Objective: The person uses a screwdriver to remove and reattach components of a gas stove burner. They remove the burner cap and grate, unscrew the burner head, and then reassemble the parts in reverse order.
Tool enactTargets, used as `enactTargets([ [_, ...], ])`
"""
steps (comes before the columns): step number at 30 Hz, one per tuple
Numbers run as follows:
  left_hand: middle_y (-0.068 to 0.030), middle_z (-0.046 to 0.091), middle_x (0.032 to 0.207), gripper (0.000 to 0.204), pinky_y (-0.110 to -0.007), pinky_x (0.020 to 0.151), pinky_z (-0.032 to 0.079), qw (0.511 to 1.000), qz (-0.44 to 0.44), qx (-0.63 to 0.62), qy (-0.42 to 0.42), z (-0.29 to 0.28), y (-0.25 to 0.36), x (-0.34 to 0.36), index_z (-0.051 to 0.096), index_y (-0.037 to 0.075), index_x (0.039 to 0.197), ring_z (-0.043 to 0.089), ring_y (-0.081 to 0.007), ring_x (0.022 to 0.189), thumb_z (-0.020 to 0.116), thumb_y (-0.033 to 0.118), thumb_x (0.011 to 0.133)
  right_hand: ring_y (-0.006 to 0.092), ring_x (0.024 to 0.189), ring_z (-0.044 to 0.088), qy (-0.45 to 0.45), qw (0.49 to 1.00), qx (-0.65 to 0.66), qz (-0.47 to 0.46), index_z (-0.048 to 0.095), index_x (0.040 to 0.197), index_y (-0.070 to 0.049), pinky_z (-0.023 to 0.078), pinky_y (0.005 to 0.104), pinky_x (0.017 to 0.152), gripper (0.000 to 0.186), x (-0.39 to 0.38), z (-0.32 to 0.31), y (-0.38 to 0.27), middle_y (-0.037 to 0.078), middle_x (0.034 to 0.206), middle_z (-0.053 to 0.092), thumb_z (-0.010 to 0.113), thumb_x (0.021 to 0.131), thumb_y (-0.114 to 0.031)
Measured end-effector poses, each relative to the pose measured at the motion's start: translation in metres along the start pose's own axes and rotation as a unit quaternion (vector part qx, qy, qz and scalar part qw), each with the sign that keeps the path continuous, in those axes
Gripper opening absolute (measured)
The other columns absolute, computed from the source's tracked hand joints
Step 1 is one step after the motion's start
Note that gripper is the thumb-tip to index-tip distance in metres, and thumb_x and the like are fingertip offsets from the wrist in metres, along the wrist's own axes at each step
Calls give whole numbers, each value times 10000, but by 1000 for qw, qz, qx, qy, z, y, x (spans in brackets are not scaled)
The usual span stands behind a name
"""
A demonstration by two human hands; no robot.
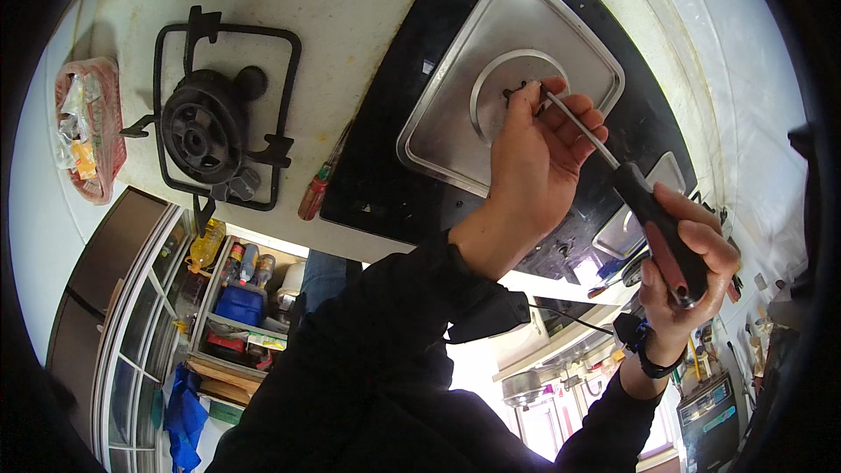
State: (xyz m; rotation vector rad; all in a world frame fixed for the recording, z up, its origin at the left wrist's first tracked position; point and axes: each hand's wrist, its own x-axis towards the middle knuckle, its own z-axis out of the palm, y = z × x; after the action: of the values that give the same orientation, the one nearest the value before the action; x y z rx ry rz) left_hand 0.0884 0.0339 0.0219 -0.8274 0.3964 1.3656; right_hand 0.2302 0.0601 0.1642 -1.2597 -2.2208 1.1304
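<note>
My right hand (688, 254) is wrapped round the black and red handle of a screwdriver (644, 201). Its metal shaft slants up and left to the fingertips of my left hand (543, 149). There my left thumb and forefinger close together over the middle of a gas hob's square steel drip tray (447, 114). A small dark part (514, 89) shows beside the thumb, in the round recess of the tray. What the left fingertips pinch is hidden, and so is the screwdriver's very tip.
The black hob panel (377, 149) lies on a pale counter. To its left are a red-handled screwdriver (314, 197), a burner with its black pan support (206, 127) and a pink basket of packets (92, 131). Below is an open cabinet with a blue container (239, 305).
</note>
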Motion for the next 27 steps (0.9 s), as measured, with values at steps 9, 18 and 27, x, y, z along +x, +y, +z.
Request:
enactTargets([
  [9, -70, 689, 978, 373, -301, 796, 592, 929, -35, 356, -101, 18, 59, -1, 650, 55, 1196, 677, -138, 911, 447, 350, 1091, 370, 1148, 687, 200, 978, 53, 5, 502, 1200, -68, 530, 452, 1031, 577, -26, 11, 8, 298, 1200, 675, 830, 876, -414],
  [18, -80, 687, 948, 423, -224, 565, 550, 708, -136, 640, -268, 45, 135, -7, 652, -32, 1306, 649, -97, 733, 517, 293, 1072, 359, 1261, 626, 167, 963, 190, 94, 514, 1327, -70, 487, 479, 1109, 696, -39, -25, 42, 253, 1260, 660, 771, 881, -539],
  [27, 22, 637, 754, 284, -191, 578, 428, 430, 134, 839, -305, 59, 148, 13, 745, 48, 1229, 539, -56, 624, 587, 201, 1051, 399, 1280, 610, 171, 975, 117, 84, 512, 1339, -38, 542, 478, 1059, 637, -35, -30, 51, 304, 1322, 618, 715, 939, -491],
])
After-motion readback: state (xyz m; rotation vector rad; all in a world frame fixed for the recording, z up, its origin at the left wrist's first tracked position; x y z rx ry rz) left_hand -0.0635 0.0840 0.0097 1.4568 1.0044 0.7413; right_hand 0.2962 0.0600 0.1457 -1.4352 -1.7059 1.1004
